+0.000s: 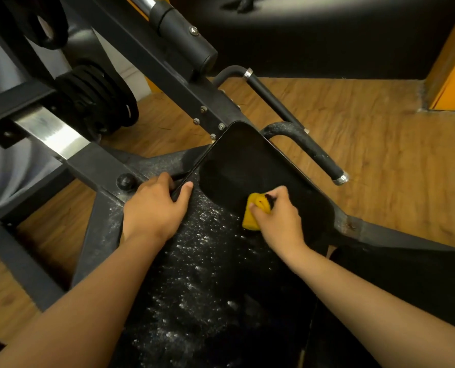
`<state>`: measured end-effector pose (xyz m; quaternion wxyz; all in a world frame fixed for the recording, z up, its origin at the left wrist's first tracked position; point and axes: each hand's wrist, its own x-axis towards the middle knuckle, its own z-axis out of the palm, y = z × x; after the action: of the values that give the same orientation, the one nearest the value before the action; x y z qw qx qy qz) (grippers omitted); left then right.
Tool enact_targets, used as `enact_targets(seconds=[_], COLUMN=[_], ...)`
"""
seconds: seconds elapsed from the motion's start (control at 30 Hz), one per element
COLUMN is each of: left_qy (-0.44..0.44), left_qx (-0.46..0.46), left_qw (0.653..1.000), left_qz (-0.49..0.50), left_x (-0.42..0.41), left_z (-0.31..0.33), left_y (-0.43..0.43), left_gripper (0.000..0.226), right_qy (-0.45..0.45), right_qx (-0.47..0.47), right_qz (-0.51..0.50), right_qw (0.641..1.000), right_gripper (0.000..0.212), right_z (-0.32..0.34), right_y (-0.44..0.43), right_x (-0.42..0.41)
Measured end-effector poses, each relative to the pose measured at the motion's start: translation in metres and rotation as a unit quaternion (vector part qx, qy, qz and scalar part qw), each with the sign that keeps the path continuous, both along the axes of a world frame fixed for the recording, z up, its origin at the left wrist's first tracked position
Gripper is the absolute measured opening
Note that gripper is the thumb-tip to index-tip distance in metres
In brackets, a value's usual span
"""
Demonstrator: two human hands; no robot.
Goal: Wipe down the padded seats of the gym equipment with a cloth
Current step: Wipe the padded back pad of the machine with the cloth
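Pressing a bunched yellow cloth (253, 212) down onto the black padded seat (247, 166), the right hand (276, 219) is gripping the fabric with its fingers curled tightly round it, knuckles facing up. The cloth is sitting on the near right part of the pad, right where the dark, glossy far portion is meeting a stretch covered in white specks (194, 261). The left hand (154, 208) is holding the seat's left edge, its thumb lying on top of the padding and its fingers wrapping over the side. The specks are spreading over the near half of the pad and onto the grey frame bar (106, 221) just beside the left wrist. 2 black handles (308, 147) with silver end caps are sticking out beyond the seat's far right side. A stack of black weight plates (98, 94) is hanging on the machine at upper left, and wooden flooring (367, 144) is showing beneath the equipment.
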<state>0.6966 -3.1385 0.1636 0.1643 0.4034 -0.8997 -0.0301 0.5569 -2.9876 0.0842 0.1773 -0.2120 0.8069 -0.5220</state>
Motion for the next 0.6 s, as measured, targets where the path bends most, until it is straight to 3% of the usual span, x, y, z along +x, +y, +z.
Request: enact_targets(seconds=[0.1, 0.27, 0.47, 0.6], left_qy=[0.005, 0.000, -0.002, -0.002], left_qx=[0.002, -0.017, -0.023, -0.025], left_qw=[1.000, 1.000, 1.000, 1.000], left_qz=[-0.005, 0.000, -0.001, -0.001], left_x=[0.001, 0.002, 0.001, 0.000], left_z=[-0.001, -0.004, -0.004, -0.004], left_y=[-0.002, -0.004, -0.006, -0.005], left_gripper=[0.044, 0.045, 0.045, 0.046], right_qy=[0.004, 0.024, 0.057, 0.059], right_qx=[0.047, 0.218, 0.168, 0.217], right_qz=[0.034, -0.007, 0.024, 0.069], right_qw=[0.998, 0.976, 0.984, 0.972], right_gripper=[0.025, 0.022, 0.023, 0.026], right_z=[-0.011, -0.052, -0.051, -0.053], right_y=[0.021, 0.081, 0.077, 0.082], right_x=[0.000, -0.032, -0.054, -0.069])
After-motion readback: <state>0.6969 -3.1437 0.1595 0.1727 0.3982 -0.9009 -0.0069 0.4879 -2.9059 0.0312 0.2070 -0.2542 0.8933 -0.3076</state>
